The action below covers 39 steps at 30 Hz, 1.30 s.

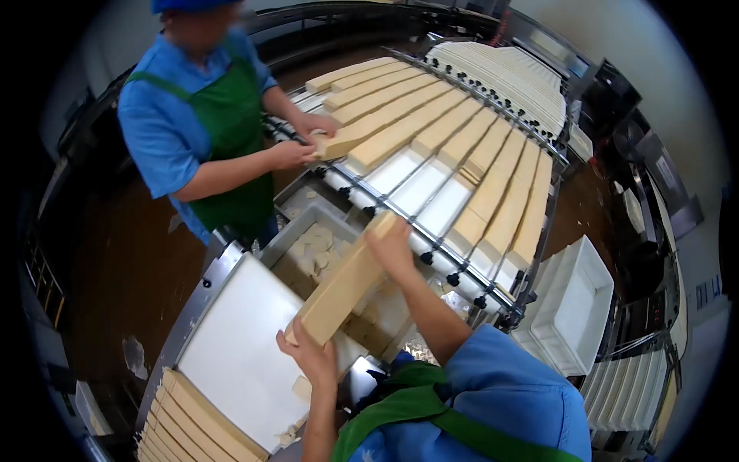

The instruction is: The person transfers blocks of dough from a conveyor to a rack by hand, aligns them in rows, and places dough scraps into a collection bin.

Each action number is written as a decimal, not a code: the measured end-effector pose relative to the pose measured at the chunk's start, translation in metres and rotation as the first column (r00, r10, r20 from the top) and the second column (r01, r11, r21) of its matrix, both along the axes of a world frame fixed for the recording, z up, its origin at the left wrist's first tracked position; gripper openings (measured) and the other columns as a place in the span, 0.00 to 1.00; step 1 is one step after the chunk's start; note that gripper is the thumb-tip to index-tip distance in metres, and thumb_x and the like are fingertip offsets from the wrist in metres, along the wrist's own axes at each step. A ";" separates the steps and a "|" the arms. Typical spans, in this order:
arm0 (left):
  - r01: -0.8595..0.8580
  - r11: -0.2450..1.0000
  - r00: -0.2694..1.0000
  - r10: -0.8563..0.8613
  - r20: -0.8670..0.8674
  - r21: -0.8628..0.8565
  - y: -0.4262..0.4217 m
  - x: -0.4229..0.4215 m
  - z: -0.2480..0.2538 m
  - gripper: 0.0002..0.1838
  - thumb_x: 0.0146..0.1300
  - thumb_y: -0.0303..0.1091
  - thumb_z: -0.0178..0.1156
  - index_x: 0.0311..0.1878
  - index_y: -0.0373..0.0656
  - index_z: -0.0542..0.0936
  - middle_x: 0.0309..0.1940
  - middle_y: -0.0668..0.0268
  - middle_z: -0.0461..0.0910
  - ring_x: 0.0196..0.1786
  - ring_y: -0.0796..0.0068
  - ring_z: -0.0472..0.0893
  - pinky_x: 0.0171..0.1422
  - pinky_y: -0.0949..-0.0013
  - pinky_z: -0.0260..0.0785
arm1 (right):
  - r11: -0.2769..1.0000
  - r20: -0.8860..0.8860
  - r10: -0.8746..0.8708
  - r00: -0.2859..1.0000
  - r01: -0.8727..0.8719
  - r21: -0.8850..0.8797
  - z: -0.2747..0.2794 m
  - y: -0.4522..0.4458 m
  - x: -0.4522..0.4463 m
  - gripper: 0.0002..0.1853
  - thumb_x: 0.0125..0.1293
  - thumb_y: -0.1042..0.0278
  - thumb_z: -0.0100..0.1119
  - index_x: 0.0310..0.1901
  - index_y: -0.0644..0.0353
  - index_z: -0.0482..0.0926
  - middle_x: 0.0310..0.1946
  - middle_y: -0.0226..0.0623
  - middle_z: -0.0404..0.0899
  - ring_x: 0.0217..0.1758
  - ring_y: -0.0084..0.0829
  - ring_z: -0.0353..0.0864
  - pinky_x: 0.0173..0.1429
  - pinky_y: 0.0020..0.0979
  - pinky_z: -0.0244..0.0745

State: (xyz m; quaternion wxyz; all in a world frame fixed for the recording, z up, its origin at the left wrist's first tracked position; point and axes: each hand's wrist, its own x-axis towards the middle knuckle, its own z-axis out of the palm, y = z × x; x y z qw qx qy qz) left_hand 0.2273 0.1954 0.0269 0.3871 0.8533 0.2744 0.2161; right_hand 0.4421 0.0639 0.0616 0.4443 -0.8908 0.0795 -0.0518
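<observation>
A long pale block (344,279) is held between my two hands, tilted over a grey bin (279,245) with pale scraps inside. My left hand (310,353) grips its lower end, beside a white board (235,339). At the upper end, near the rail of the conveyor, my right hand (391,246) is closed round the block. Rows of similar long blocks (408,127) lie in lanes on the white conveyor (400,181).
A co-worker (200,115) in a green apron stands at upper left, both hands on a block end. More blocks (196,420) lie at lower left. Stacked white crates (566,304) stand at right. Black knobs line the metal rail (462,266).
</observation>
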 end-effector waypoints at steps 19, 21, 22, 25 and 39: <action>0.548 0.836 0.835 -0.547 0.061 0.006 -0.135 0.175 0.030 0.36 0.52 0.27 0.69 0.66 0.47 0.67 0.61 0.54 0.60 0.58 0.59 0.69 0.59 0.65 0.67 | 0.851 -0.368 0.039 0.929 -0.224 -0.475 -0.020 -0.239 0.231 0.33 0.65 0.48 0.35 0.59 0.69 0.70 0.61 0.52 0.69 0.66 0.49 0.60 0.69 0.46 0.45; 0.554 0.832 0.831 -0.554 0.050 0.000 -0.138 0.185 0.027 0.35 0.52 0.27 0.69 0.66 0.47 0.67 0.61 0.55 0.60 0.57 0.61 0.70 0.58 0.66 0.67 | 0.857 -0.354 0.023 0.935 -0.201 -0.475 -0.023 -0.244 0.235 0.32 0.65 0.49 0.35 0.59 0.68 0.69 0.64 0.51 0.65 0.71 0.50 0.54 0.71 0.49 0.45; 0.556 0.831 0.830 -0.555 0.051 -0.007 -0.140 0.189 0.026 0.35 0.53 0.26 0.68 0.65 0.47 0.68 0.60 0.56 0.61 0.56 0.62 0.70 0.56 0.67 0.67 | 0.861 -0.359 0.021 0.933 -0.200 -0.469 -0.028 -0.247 0.237 0.32 0.65 0.49 0.35 0.59 0.68 0.69 0.64 0.51 0.65 0.71 0.50 0.54 0.71 0.49 0.45; 0.589 0.804 0.808 -0.587 0.054 -0.080 -0.152 0.203 0.027 0.34 0.54 0.30 0.68 0.65 0.44 0.67 0.60 0.50 0.59 0.58 0.52 0.68 0.60 0.62 0.66 | 0.856 -0.204 -0.037 0.978 -0.074 -0.511 -0.031 -0.253 0.240 0.32 0.64 0.51 0.40 0.61 0.69 0.67 0.65 0.49 0.63 0.70 0.47 0.55 0.70 0.48 0.46; 0.664 0.747 0.748 -0.663 -0.024 0.030 -0.187 0.252 0.001 0.32 0.59 0.30 0.63 0.67 0.42 0.64 0.63 0.43 0.55 0.64 0.49 0.61 0.69 0.63 0.53 | 0.856 0.025 0.412 0.911 -0.377 -0.353 0.024 -0.327 0.034 0.17 0.55 0.54 0.64 0.40 0.56 0.74 0.40 0.38 0.71 0.54 0.41 0.67 0.57 0.44 0.54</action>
